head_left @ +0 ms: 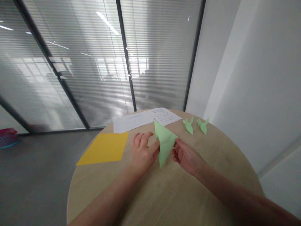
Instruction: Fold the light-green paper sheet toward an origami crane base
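Observation:
A light green sheet of origami paper (pixel 165 139), folded into a triangle, is held up above the table between my two hands. My right hand (pixel 185 155) pinches its right corner between thumb and fingers. At the left edge, my left hand (pixel 144 153) has its thumb and index finger against the paper, the fingertips partly hidden behind it; its other fingers are bent and raised. Creases run across the face of the triangle. Beyond my right hand, two folded green paper cranes, one (pixel 188 125) left of the other (pixel 203 126), rest on the table.
The round wooden table (pixel 94 194) carries a yellow sheet (pixel 104 148) at the left. Printed white papers (pixel 134 121) lie at its far edge. Behind stands a glass partition with blinds (pixel 94 78); a white wall (pixel 265 94) borders the right. A pink basket (pixel 8 137) sits on the floor.

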`<action>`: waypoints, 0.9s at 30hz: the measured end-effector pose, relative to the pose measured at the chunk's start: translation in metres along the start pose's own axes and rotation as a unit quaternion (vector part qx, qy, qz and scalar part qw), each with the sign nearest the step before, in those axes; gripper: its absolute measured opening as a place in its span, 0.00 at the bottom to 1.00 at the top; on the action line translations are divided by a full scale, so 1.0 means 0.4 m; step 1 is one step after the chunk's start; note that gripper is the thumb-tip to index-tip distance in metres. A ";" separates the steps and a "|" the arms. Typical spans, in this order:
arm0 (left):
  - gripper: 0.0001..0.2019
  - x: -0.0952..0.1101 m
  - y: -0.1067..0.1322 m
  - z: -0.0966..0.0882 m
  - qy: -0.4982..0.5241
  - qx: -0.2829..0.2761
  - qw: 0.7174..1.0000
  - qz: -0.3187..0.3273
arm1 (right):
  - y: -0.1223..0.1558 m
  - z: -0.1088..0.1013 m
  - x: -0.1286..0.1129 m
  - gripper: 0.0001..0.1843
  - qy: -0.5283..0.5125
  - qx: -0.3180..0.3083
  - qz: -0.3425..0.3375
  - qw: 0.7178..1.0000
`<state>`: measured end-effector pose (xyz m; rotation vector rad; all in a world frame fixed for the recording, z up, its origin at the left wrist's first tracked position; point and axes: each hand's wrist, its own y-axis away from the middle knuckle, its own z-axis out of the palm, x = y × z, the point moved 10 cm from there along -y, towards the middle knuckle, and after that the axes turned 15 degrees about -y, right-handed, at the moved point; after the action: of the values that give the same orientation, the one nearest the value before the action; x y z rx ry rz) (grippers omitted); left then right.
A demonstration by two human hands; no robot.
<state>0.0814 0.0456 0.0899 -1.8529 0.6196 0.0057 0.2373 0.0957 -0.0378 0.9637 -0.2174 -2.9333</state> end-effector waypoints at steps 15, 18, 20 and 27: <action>0.05 0.115 0.035 0.063 0.029 -0.132 0.968 0.213 | -0.002 0.007 0.012 0.11 0.032 -0.020 0.031 0.999; 0.06 0.123 0.048 0.089 0.011 -0.165 0.962 0.217 | -0.004 0.007 0.013 0.10 0.040 -0.020 0.041 0.998; 0.07 0.125 0.054 0.098 0.003 -0.175 0.960 0.217 | -0.004 0.007 0.012 0.10 0.043 -0.021 0.043 0.998; 0.05 0.128 0.049 0.082 -0.001 -0.142 0.969 0.202 | 0.003 0.015 0.015 0.11 0.052 -0.026 0.047 0.997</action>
<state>0.1269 0.0489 0.0453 -1.9656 1.0292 0.3828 0.2288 0.0947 -0.0363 1.0632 -0.1750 -2.7814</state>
